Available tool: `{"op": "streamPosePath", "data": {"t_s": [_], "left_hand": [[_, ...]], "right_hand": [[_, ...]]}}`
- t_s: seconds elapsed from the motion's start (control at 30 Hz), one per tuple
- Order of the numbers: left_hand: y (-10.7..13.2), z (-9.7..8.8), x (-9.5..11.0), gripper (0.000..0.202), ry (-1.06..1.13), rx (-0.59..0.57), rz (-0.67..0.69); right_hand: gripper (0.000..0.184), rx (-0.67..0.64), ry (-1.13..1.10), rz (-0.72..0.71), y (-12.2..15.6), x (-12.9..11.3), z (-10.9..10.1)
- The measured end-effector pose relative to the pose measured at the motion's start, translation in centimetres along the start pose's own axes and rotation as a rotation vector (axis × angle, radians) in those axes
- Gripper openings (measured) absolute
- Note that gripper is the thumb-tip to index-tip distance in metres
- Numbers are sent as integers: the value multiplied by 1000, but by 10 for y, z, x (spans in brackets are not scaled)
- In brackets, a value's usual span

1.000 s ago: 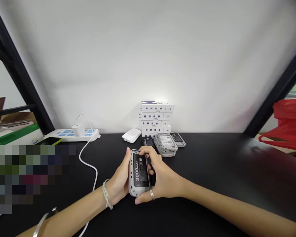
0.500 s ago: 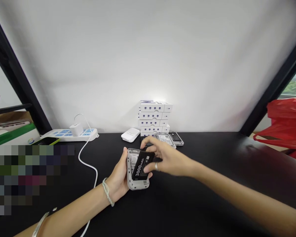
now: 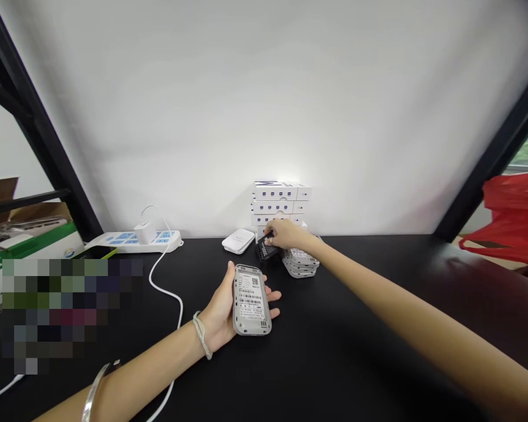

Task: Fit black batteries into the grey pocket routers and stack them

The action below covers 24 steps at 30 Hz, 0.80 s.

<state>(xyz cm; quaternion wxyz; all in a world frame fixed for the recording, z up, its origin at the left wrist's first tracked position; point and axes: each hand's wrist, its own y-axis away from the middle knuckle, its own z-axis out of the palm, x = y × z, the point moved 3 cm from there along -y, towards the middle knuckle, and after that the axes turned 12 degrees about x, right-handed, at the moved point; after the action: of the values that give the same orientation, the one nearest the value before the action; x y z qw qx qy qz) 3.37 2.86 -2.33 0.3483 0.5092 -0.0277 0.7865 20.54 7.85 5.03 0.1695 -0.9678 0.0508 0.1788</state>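
On my left hand lies a grey-rimmed device body, its back off. Its battery bay faces up, bare, with a label of barcodes and a QR code inside. The thumb presses one long edge while the fingers show past the other. Farther back, my right hand pinches a black battery, tilted, in front of the white boxes. Whether it touches other black items beneath it I cannot tell. Just right of the battery is a stack of similar grey device bodies, partly hidden by my right hand and forearm.
White boxes are stacked against the wall, beside a white rounded device. At left stand a power strip with a plugged white charger, a white cable and a green-white carton. A red bag hangs at right.
My right hand has lifted the battery out of the device body and carried it away to the back, by the boxes. The left hand still holds the body, its label now uncovered.
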Motion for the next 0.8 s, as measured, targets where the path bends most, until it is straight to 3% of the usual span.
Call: {"op": "streamPosePath", "data": {"t_s": [0.13,0.27,0.33,0.4,0.47,0.53,0.6,0.7,0.8], "left_hand": [[-1,-1,0,66,16,-5,-5],[-4,-3,-2,67,41,-5,0],[-4,-2,-1,64,39,8,19],[-3,0,0,56,26,49,52],[0,2,2,49,9,102,90],[3,5,3,46,-12,105,108],[5,7,2,52,-45,13,97],[5,7,1,66,-66,-137,81],[2,4,1,71,-71,-148,70]], "right_hand": [[23,109,96,-71,10,-7,9],[36,187,67,-206,36,-19,-2],[58,77,5,-403,58,-32,-3],[92,-47,-12,-602,82,-44,0],[109,-68,36,-687,99,-51,3],[106,-52,61,-697,105,-52,-1],[99,-86,56,-662,101,-45,-15],[95,-110,122,-515,82,-17,-43],[98,-81,256,-362,62,16,-58]]}}
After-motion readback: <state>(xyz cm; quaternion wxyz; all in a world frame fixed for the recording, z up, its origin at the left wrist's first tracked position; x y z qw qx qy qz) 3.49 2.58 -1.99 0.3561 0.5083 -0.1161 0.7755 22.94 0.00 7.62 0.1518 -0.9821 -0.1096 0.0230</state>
